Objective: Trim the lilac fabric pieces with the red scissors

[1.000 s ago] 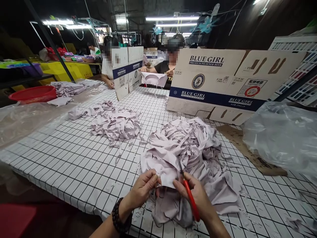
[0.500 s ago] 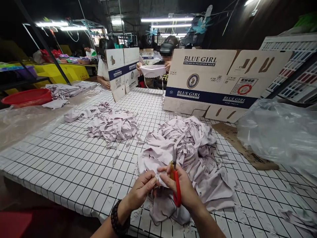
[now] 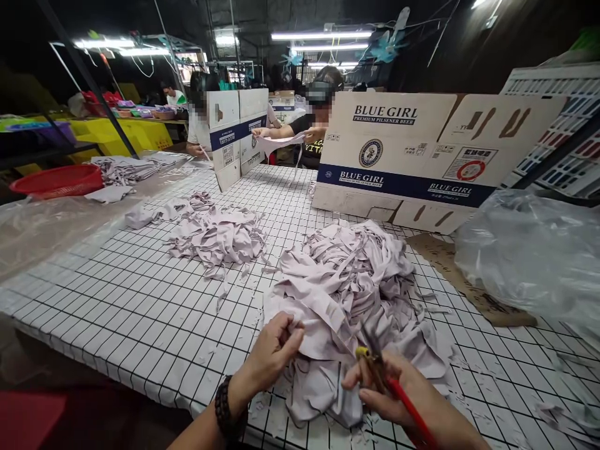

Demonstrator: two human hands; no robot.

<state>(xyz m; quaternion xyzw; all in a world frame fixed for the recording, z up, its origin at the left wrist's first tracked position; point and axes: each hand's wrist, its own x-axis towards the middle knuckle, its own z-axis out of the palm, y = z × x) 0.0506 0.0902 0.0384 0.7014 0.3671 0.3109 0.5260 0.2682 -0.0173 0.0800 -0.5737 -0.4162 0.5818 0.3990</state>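
Note:
A big heap of pale pinkish-grey cloth pieces [image 3: 360, 269] lies crumpled on the table in front of me. At the heap's near left edge is my left hand [image 3: 269, 353], its fingers loosely curled and the thumb apart from them. No cloth shows clearly between those fingers. My right hand [image 3: 398, 390] grips scissors [image 3: 405, 403] with red handles and yellow near the pivot. Their metal blades point up and left over the cloth, slightly blurred. A flap of cloth [image 3: 323, 387] hangs toward me between the two hands.
A smaller pile of cloth pieces and strips [image 3: 218, 234] lies at left on the checked tabletop [image 3: 154, 300]. Cardboard panels [image 3: 398, 150] stand across the back. Clear plastic [image 3: 525, 250] and brown paper [image 3: 469, 281] lie right. Opposite, a person holds a cloth piece [image 3: 281, 142].
My right hand with the scissors has moved right and down, away from my left hand. My left fingers have loosened from their pinch. The person opposite has stretched their cloth piece sideways.

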